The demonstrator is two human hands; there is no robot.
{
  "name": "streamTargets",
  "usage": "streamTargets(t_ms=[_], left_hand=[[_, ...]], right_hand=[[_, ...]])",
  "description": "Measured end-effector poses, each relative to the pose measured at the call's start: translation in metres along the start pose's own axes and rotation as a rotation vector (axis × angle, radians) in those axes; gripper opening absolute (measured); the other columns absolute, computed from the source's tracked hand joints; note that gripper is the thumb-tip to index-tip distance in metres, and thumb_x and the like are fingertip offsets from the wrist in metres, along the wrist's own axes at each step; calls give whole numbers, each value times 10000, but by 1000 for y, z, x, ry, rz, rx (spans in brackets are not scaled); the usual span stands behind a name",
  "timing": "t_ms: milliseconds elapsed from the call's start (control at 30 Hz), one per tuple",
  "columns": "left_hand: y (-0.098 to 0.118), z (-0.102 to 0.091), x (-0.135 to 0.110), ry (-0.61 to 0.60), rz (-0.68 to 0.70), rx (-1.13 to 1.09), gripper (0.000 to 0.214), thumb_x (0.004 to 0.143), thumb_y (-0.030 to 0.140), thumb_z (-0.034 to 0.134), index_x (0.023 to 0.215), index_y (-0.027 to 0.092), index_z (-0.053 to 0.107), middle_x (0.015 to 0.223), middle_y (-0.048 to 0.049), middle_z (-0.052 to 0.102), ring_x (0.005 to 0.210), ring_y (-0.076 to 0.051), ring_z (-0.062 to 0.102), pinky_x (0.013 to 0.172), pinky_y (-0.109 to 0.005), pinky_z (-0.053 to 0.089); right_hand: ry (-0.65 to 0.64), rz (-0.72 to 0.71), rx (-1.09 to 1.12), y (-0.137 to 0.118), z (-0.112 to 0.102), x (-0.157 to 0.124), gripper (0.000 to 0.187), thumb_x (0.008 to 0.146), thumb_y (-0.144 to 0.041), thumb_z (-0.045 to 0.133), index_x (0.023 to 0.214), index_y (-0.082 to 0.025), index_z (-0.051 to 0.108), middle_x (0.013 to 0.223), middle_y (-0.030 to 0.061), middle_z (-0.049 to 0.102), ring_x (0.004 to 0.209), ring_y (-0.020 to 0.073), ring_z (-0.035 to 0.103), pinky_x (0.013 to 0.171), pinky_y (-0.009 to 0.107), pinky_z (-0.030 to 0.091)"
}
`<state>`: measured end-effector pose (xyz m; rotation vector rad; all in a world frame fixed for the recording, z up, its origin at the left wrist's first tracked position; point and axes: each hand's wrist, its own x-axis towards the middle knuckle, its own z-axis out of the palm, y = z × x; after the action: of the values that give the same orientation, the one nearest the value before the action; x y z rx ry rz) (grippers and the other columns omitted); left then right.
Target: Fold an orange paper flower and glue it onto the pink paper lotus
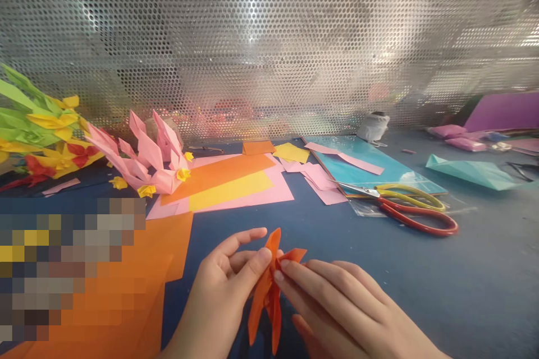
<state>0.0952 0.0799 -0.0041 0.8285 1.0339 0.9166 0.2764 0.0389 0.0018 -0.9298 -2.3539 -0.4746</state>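
While orange sheets (177, 247) lie left, left hand (225, 275) pinches orange fold (261, 296) under thumb, index lifted; fold sits between hands above blue table (442, 275); right hand (347, 297), fingers together, pinches its right flap (297, 256); scissors (385, 202) beyond, at right.

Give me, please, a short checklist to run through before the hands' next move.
1. Left hand gripping the folded orange paper: ok.
2. Right hand gripping it too: ok, pinching its right side.
3. Scissors clear of both hands: ok, lying beyond them.
4. Inner creases sharp: cannot tell, hidden from view.
5. Orange strip and yellow strip put away: not ok, both lie on pink paper.
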Motion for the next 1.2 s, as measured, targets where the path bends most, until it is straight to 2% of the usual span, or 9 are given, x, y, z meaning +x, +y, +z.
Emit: streamTargets(t_ms=[200, 300, 400, 567, 667, 767, 933, 1067, 1200], left_hand=[[6, 4, 3, -52, 23, 10, 362, 604, 454, 846, 732, 164, 671, 726, -14, 731, 677, -129, 658, 664, -207, 508], [7, 6, 2, -36, 2, 16, 353, 585, 457, 855, 647, 165, 667, 682, -8, 714, 648, -121, 627, 644, -200, 491], [6, 5, 1, -59, -8, -2, 333, 626, 464, 832, 653, 169, 680, 709, -20, 708, 668, -129, 621, 631, -196, 481], [7, 4, -2, -110, 1, -22, 302, 668, 458, 807, 661, 178, 697, 768, -20, 705, 699, -137, 633, 655, -199, 480], [10, 5, -3, -148, 10, 20, 283, 697, 454, 786, 658, 186, 704, 701, 1, 663, 691, -134, 605, 637, -194, 469], [10, 5, -2, -181, 61, 67, 260, 709, 437, 779, 631, 197, 717, 739, 4, 643, 715, -135, 590, 646, -189, 468], [7, 6, -1, -179, 180, 179, 161, 730, 351, 762, 642, 217, 751, 788, -11, 670, 746, -162, 598, 681, -209, 477], [10, 10, -6, -150, 168, 224, 95, 754, 290, 725, 732, 211, 772, 747, -25, 701, 790, -200, 619, 751, -243, 474], [14, 12, -9, -151, 149, 256, 108, 753, 292, 722, 708, 201, 760, 744, -23, 692, 779, -199, 616, 732, -241, 484]], right_hand=[[5, 2, -17, 1, -3, 2, 303, 914, -57, 438, 1124, -85, 655, 1094, 79, 730, 937, 185, 677, 742, 284, 569], [36, 6, 18, -1, -2, 2, 294, 904, -48, 447, 1105, -97, 656, 1052, 81, 742, 927, 184, 678, 748, 281, 566], [67, 106, 187, -2, -2, 1, 277, 909, -63, 459, 1114, -156, 620, 1054, 75, 718, 929, 163, 661, 792, 251, 551], [124, 482, 525, 6, 0, 0, 240, 853, -58, 488, 1026, -223, 498, 936, 31, 608, 879, 120, 632, 771, 189, 537], [1, 619, 718, 12, 2, 4, 149, 883, -128, 520, 961, -250, 556, 826, -29, 634, 732, 100, 634, 673, 168, 533], [-88, 674, 889, 14, 1, 8, 105, 869, -157, 586, 893, -247, 634, 800, -46, 676, 706, 88, 649, 669, 142, 521], [-68, 682, 938, 13, -3, 11, 97, 833, -161, 641, 826, -244, 690, 747, -59, 704, 664, 79, 654, 662, 122, 514], [-115, 762, 923, 14, -4, 11, 129, 869, -244, 602, 778, -218, 689, 721, -26, 705, 648, 116, 652, 622, 171, 531], [-135, 802, 1042, 16, -2, 11, 157, 868, -296, 606, 783, -209, 704, 751, 2, 713, 689, 147, 665, 656, 220, 548]])
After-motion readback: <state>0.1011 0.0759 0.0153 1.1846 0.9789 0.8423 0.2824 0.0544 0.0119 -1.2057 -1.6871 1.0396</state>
